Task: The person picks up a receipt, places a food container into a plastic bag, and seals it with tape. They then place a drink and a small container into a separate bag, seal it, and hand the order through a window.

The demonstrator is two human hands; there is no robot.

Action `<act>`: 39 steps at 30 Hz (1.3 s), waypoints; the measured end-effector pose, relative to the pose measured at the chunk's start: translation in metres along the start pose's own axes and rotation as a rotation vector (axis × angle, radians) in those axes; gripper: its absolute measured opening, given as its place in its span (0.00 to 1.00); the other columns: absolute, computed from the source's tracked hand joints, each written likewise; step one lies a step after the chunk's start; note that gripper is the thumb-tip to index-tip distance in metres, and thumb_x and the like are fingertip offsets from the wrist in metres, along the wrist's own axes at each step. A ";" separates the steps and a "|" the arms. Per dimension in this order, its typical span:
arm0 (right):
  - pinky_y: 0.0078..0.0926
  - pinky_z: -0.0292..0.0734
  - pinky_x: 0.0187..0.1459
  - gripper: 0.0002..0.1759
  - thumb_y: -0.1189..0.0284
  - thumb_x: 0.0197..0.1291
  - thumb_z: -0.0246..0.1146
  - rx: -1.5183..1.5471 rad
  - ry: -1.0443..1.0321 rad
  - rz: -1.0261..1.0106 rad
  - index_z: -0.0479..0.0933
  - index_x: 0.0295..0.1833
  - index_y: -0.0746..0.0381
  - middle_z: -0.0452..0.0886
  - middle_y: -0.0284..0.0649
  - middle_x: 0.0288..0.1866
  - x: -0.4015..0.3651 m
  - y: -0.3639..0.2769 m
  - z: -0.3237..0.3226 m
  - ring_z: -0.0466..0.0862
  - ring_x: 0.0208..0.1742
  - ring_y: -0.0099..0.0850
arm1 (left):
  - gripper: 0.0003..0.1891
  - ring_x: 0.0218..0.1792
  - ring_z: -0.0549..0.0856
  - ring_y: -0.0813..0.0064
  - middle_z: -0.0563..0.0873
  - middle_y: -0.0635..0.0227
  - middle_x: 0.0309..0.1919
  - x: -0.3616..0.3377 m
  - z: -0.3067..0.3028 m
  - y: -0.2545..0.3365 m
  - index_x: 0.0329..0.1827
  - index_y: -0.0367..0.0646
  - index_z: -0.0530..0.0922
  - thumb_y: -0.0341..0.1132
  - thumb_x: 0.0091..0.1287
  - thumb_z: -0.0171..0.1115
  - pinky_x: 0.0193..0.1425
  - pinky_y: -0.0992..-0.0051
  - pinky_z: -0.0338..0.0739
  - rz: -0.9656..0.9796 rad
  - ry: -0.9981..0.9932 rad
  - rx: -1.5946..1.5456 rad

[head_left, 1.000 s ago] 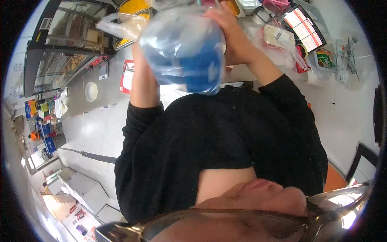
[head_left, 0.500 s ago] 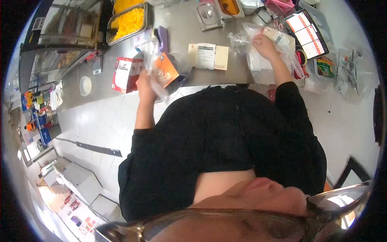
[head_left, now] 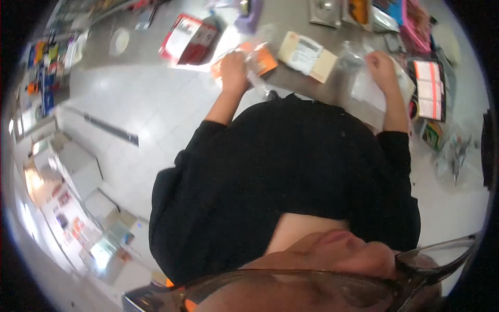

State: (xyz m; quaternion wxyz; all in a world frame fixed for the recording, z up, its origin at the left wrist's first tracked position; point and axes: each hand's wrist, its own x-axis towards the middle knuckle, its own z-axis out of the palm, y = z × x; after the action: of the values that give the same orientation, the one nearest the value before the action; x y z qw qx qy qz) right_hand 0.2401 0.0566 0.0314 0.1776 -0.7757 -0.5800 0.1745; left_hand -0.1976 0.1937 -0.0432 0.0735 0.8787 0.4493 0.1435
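My left hand is closed, with a crumpled strip of clear plastic trailing from it. Under and beside that hand lies an orange printed packet near the counter's front edge. A red and white box stands just left of it. On the right, my right hand is closed at the upper part of a clear plastic bag lying on the counter; motion blur hides the fingertips. Between the hands rests a cream card or envelope with a white printed label.
A purple tool lies on the metal counter behind. Lidded metal containers and a pink basket line the back right. A black-framed board with white and orange panels sits right, beside a green packet. A white round container stands left.
The head view has turned, so the counter things appear shifted right and up. My left hand has come over the orange packet with the clear plastic. My right hand stays at the clear bag.
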 end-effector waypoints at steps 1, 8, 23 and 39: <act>0.36 0.75 0.44 0.11 0.69 0.63 0.63 0.003 0.030 -0.083 0.79 0.40 0.67 0.81 0.46 0.38 0.004 0.004 -0.002 0.82 0.40 0.38 | 0.18 0.52 0.78 0.49 0.80 0.53 0.47 0.003 -0.018 0.013 0.47 0.38 0.76 0.38 0.57 0.63 0.57 0.55 0.71 -0.053 -0.054 0.033; 0.21 0.67 0.26 0.15 0.61 0.70 0.61 0.662 -0.161 0.406 0.79 0.38 0.63 0.73 0.30 0.23 0.022 0.020 0.008 0.71 0.21 0.21 | 0.23 0.53 0.82 0.51 0.84 0.51 0.52 0.027 -0.026 -0.047 0.53 0.40 0.81 0.45 0.58 0.64 0.58 0.59 0.73 0.071 -0.383 -0.332; 0.33 0.75 0.52 0.12 0.71 0.60 0.61 -0.001 -0.139 0.066 0.79 0.47 0.67 0.84 0.44 0.44 -0.003 0.039 -0.009 0.83 0.48 0.38 | 0.09 0.46 0.82 0.50 0.82 0.52 0.41 -0.021 -0.051 0.026 0.42 0.38 0.79 0.27 0.58 0.59 0.51 0.59 0.77 -0.060 -0.003 -0.313; 0.25 0.76 0.48 0.12 0.70 0.71 0.58 0.264 0.126 0.307 0.76 0.55 0.64 0.81 0.37 0.42 -0.006 0.046 0.020 0.80 0.43 0.26 | 0.17 0.39 0.81 0.70 0.84 0.71 0.43 -0.066 -0.011 0.025 0.51 0.51 0.83 0.32 0.58 0.62 0.43 0.67 0.73 -0.059 0.341 -0.271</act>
State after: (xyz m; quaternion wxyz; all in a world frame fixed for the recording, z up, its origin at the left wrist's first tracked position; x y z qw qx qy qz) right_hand 0.2671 0.0402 -0.0080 0.2852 -0.8342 -0.4149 0.2249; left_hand -0.2184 0.1257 -0.0385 0.1180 0.8103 0.4574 0.3468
